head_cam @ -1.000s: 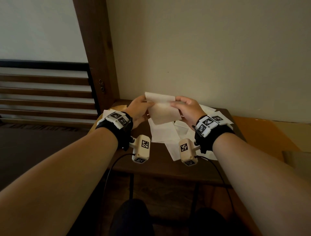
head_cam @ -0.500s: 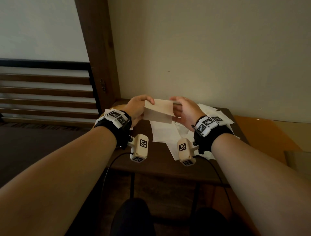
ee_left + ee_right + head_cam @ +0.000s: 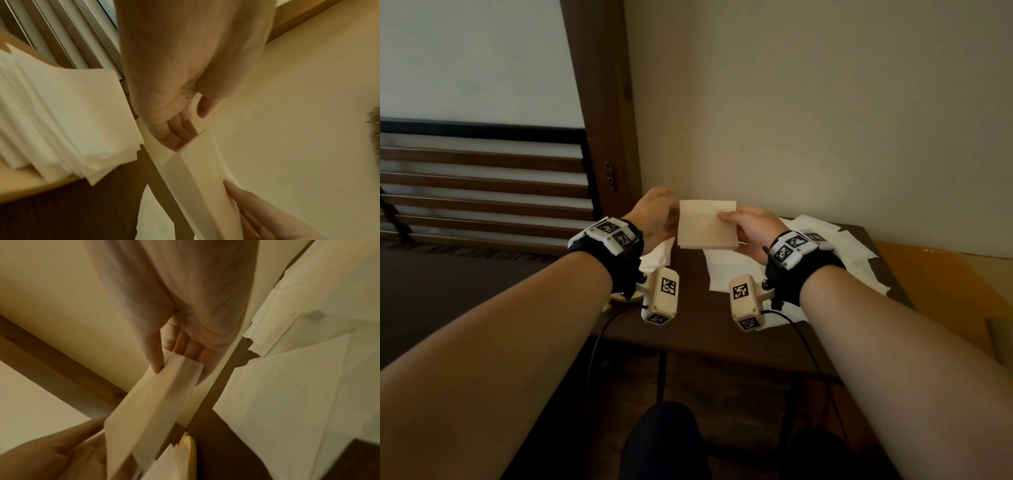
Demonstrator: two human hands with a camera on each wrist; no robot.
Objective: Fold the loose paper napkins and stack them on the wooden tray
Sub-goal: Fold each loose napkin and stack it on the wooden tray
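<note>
Both hands hold one folded beige paper napkin (image 3: 707, 224) upright above the table's back edge. My left hand (image 3: 670, 219) pinches its left edge between thumb and fingers, as the left wrist view shows on the napkin (image 3: 197, 170). The right hand (image 3: 726, 219) pinches the right edge, thumb in front, fingers behind (image 3: 185, 350). A stack of folded napkins (image 3: 72, 121) lies on the wooden tray (image 3: 20, 186), below and behind my left wrist in the head view, mostly hidden there. Loose unfolded napkins (image 3: 726, 270) lie spread on the table under my right hand.
The small dark table (image 3: 705, 329) stands against a cream wall (image 3: 825, 120). A wooden door frame (image 3: 606, 102) rises at the left, with slatted rails (image 3: 482, 192) beyond it. More loose napkins (image 3: 852, 246) reach the table's right edge, beside an orange surface (image 3: 935, 284).
The sheet has been folded over from a taller piece into a compact square. Both hands kept hold of it at about the same height above the table.
</note>
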